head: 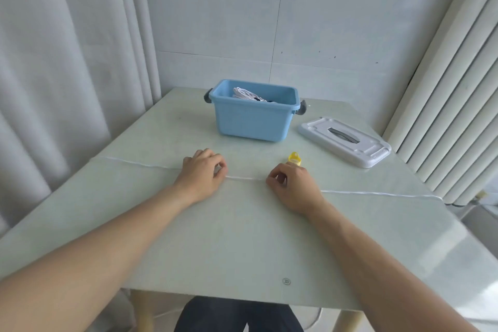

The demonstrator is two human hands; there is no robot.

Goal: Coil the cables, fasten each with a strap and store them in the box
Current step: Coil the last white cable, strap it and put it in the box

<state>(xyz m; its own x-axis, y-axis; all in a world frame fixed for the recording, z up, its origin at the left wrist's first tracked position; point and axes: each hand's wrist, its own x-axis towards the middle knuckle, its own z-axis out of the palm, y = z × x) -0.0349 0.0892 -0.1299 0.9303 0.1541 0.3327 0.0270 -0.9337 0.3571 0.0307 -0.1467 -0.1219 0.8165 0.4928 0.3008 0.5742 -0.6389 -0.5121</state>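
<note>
White cable lay stretched from the table's left edge to its right edge, pinched mid-span by left hand and right hand, fingers curled; blue box stood near the far edge, yellow strap just beyond the right hand.

Table is looking like smooth, glossy pale-green glass; box & lid are showing as plastic, blue w/ fine-ribbed walls, white semi-gloss resp.
</note>
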